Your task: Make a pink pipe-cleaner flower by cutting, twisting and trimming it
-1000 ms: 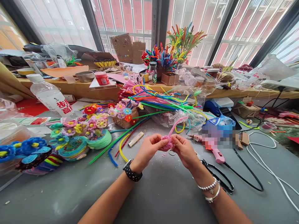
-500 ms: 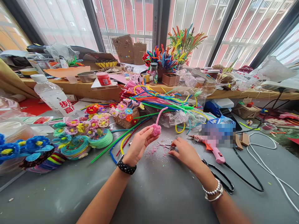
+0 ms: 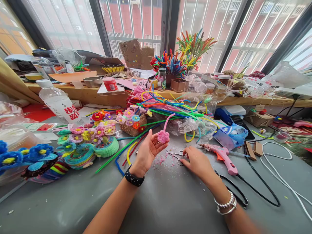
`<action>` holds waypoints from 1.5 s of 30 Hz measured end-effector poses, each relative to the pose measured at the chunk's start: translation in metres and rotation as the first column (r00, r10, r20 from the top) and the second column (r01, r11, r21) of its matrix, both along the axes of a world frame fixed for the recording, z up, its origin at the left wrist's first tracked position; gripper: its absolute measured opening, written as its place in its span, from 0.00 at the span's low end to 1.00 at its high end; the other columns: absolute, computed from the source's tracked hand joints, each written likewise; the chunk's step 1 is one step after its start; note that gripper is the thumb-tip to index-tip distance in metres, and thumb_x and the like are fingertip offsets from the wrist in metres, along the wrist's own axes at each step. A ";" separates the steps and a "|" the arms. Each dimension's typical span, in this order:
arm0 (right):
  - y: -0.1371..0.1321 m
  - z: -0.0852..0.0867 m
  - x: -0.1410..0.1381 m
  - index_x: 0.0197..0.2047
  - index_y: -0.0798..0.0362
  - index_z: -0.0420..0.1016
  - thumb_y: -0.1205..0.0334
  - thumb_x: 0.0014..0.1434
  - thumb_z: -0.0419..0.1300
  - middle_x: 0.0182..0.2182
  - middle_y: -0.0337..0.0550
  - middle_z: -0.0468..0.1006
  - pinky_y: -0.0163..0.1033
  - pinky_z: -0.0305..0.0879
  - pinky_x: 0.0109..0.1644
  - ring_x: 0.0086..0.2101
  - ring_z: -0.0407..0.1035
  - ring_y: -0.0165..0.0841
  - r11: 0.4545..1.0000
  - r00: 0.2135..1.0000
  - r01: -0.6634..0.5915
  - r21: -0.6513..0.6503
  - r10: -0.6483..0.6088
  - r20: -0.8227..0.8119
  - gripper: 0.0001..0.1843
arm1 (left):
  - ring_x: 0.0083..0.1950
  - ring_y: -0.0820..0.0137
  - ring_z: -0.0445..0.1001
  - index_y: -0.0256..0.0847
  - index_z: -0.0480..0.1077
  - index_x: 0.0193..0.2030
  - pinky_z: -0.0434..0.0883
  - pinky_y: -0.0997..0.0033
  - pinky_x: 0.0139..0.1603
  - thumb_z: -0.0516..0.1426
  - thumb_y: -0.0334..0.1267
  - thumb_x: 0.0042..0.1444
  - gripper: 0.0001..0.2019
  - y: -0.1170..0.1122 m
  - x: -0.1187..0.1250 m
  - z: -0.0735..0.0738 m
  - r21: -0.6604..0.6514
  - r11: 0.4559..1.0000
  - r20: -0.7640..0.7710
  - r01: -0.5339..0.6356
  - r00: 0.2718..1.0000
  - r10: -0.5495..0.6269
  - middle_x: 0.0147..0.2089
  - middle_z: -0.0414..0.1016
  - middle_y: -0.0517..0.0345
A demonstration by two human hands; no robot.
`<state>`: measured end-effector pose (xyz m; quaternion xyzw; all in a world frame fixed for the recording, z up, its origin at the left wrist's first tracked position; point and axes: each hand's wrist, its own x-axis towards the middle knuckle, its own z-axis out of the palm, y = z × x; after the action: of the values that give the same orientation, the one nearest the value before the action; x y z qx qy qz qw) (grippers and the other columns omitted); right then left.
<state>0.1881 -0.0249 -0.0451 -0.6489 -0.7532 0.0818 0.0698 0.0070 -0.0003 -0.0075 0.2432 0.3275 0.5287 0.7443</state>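
Pink flower (image 3: 163,136), stem toward 1 o'clock, rests against the spread fingers of the upturned left hand (image 3: 149,150), so a palm tilt could drop it; right hand (image 3: 198,161) meets scissors (image 3: 175,154) at the flower's 4–5 o'clock, grip indeterminable.

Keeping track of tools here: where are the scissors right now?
In the head view, the scissors lie on the gray table just right of center, by the right hand, beside the pink scraps.
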 end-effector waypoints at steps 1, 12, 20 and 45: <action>0.000 -0.001 -0.001 0.35 0.55 0.67 0.61 0.52 0.55 0.34 0.45 0.73 0.36 0.56 0.33 0.36 0.67 0.36 1.000 1.000 0.002 -0.007 -0.002 0.001 0.08 | 0.38 0.66 0.75 0.34 0.70 0.37 0.70 0.67 0.42 0.45 0.45 0.57 0.18 0.000 0.000 0.000 0.002 1.000 0.000 0.001 1.000 -0.001 0.38 0.76 0.49; -0.005 0.003 0.000 0.35 0.55 0.65 0.65 0.48 0.53 0.32 0.46 0.73 0.34 0.53 0.29 0.32 0.67 0.34 0.996 0.996 0.014 -0.094 -0.022 -0.081 0.08 | 0.37 0.67 0.75 0.33 0.70 0.38 0.69 0.67 0.43 0.44 0.46 0.57 0.19 0.002 -0.002 0.000 -0.012 1.000 -0.015 -0.013 1.000 0.013 0.37 0.76 0.48; -0.009 0.009 -0.006 0.30 0.55 0.67 0.58 0.46 0.53 0.29 0.48 0.75 0.35 0.50 0.23 0.28 0.69 0.38 0.962 0.986 0.163 -0.218 -0.166 0.003 0.10 | 0.37 0.67 0.75 0.34 0.69 0.37 0.70 0.69 0.41 0.48 0.43 0.56 0.15 0.002 -0.002 -0.001 -0.012 0.999 -0.007 -0.032 0.999 0.032 0.37 0.76 0.49; 0.005 -0.006 -0.014 0.30 0.56 0.64 0.57 0.44 0.58 0.16 0.31 0.61 0.30 0.51 0.21 0.18 0.54 0.24 0.988 0.433 0.061 -0.141 -0.153 -0.888 0.12 | 0.39 0.74 0.72 0.36 0.71 0.35 0.67 0.72 0.47 0.61 0.33 0.44 0.09 -0.004 0.007 -0.008 0.188 0.982 -0.254 0.008 0.966 0.041 0.37 0.75 0.56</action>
<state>0.1737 -0.0202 -0.0515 -0.5559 -0.5551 0.4409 0.4342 0.0137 -0.0047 -0.0155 0.3758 0.3718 0.5274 0.6651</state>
